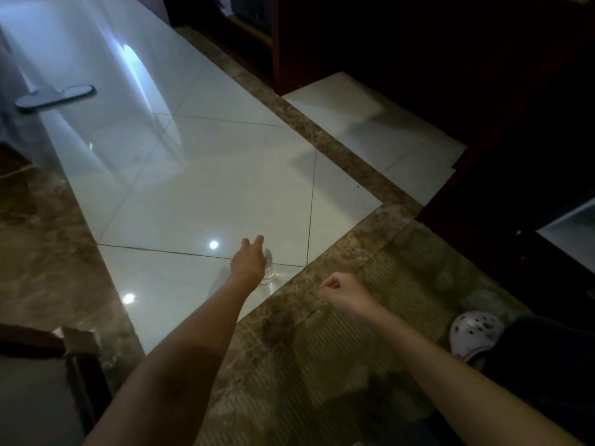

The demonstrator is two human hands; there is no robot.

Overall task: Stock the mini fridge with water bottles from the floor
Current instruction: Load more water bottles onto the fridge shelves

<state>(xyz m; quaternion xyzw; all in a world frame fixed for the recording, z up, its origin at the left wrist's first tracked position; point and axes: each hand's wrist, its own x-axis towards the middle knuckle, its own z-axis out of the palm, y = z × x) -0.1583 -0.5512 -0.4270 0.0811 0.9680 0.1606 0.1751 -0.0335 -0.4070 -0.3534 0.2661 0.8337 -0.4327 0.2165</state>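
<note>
A clear water bottle stands on the white floor tiles near the brown marble border. My left hand is stretched out over it with fingers extended forward; the hand covers most of the bottle, and I cannot tell whether it touches it. My right hand hovers above the ribbed mat to the right of the bottle, curled into a fist with nothing in it. No fridge interior shows clearly.
Dark wooden cabinets fill the top and right. A pale door with a lever handle stands at the left. A ribbed mat lies below my hands, a pale clog at the right, a cardboard box edge at the bottom left.
</note>
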